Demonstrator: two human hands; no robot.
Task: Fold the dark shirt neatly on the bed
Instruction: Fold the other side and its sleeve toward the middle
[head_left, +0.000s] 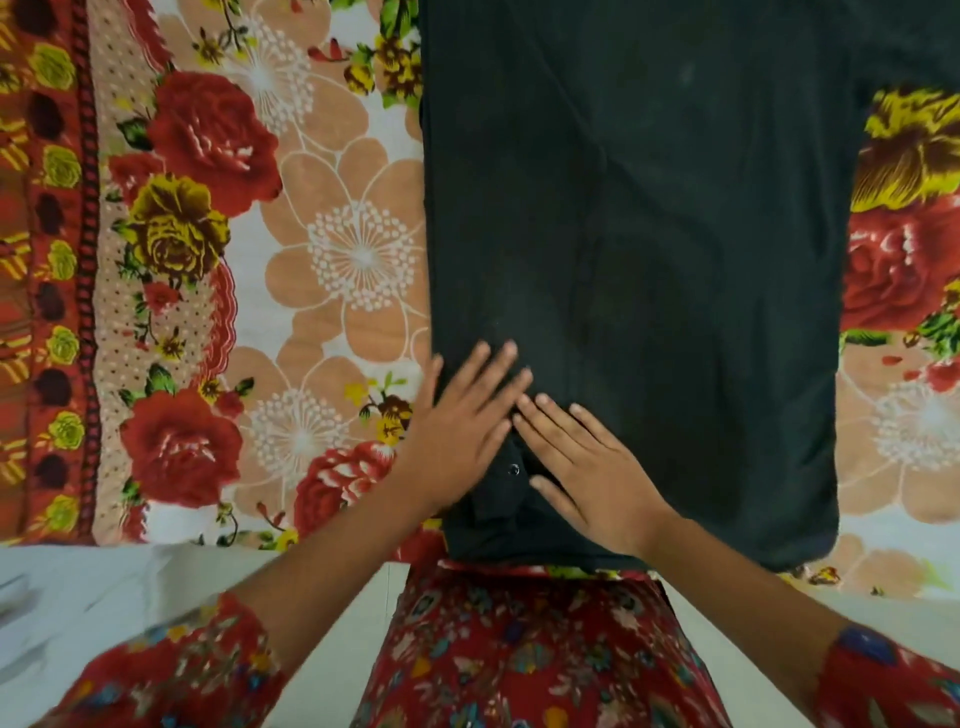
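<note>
The dark shirt (649, 234) lies flat on the bed, stretching from the near edge to the top of the view. Its left side runs in a straight vertical line. A dark button (514, 470) shows near the lower left part, beside a small flap of cloth. My left hand (462, 426) lies flat with straight fingers on the shirt's lower left edge. My right hand (592, 467) rests flat just to its right, fingers pointing up and left. The fingertips of both hands nearly meet.
A floral bedsheet (270, 270) with red and yellow roses covers the bed on both sides of the shirt. A red patterned border (47, 260) runs down the far left. The bed's near edge (156, 543) meets a pale floor (78, 597).
</note>
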